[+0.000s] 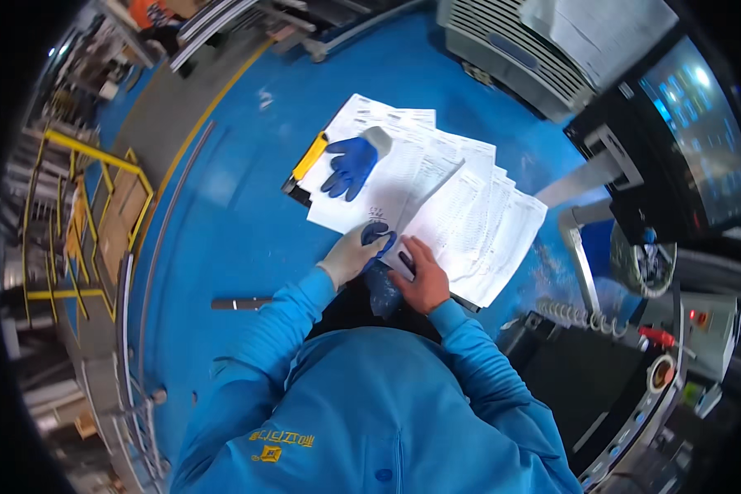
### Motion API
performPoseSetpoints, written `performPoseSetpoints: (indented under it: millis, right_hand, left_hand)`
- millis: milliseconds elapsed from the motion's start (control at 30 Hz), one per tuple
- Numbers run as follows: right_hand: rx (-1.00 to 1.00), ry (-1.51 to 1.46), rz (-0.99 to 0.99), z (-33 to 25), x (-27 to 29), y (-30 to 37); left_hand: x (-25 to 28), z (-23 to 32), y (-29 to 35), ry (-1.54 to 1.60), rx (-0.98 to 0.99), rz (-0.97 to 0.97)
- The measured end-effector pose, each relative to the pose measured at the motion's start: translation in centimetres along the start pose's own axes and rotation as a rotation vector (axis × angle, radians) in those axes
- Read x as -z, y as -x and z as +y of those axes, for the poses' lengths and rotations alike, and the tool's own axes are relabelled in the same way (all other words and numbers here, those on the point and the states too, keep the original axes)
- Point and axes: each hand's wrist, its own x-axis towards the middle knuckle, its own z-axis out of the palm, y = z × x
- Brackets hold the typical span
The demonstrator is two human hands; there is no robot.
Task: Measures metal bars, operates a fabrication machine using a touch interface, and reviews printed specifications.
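My left hand (356, 253), in a white work glove with blue-coated fingers, is curled at the near edge of a fanned stack of printed sheets (461, 222). Whether its fingers hold anything is hidden. Close beside it, my bare right hand (422, 276) has its thumb and fingers bent around the near edge of the paper, with a small dark patch between them that I cannot make out. One sheet (430, 196) curls upward above both hands. A second blue and grey glove (356, 165) lies flat on the papers, near the yellow and black clip of a clipboard (310, 156).
At the right, a monitor (700, 123) stands on a grey arm beside a control panel (692, 329). A ribbed grey cabinet (514, 62) is at the far right. Yellow railings (90, 148) and a long metal bar (166, 222) run along the left. A person (148, 15) appears far left.
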Motion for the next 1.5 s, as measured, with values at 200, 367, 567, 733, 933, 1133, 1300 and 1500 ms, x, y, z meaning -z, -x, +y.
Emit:
performPoseSetpoints:
  millis: [200, 367, 567, 733, 933, 1133, 1300, 1500]
  right_hand:
    - [0.050, 0.054, -0.044, -1.3, 0.0, 0.0]
    - [-0.044, 0.078, 0.254, 0.8, -2.1, 0.8]
    - [-0.379, 0.092, 0.342, -1.3, -3.3, 1.0]
    - [-0.449, 0.146, 0.342, -1.8, -3.7, 0.7]
    - [-0.428, 0.164, 0.317, -0.5, -3.7, 1.2]
    - [-0.397, 0.157, 0.325, 0.1, -3.6, 1.4]
    - [-0.404, 0.147, 0.318, -0.5, -3.1, 1.5]
    - [-0.423, 0.139, 0.308, -0.7, -2.9, 1.5]
  left_hand:
    - [0.4, -0.8, -4.8, -0.335, 0.101, -0.139]
    - [2.4, -3.4, -6.0, -0.226, 0.048, -0.250]
    - [4.3, -6.1, -7.3, -0.040, 0.067, -0.388]
    - [4.6, -5.4, -7.8, -0.040, 0.110, -0.402]
    - [4.6, -5.5, -7.4, -0.077, 0.128, -0.362]
    - [4.6, -5.4, -6.9, -0.094, 0.100, -0.339]
    - [4.9, -6.2, -7.2, -0.071, 0.100, -0.366]
    - [5.0, -6.4, -7.3, -0.114, 0.130, -0.388]
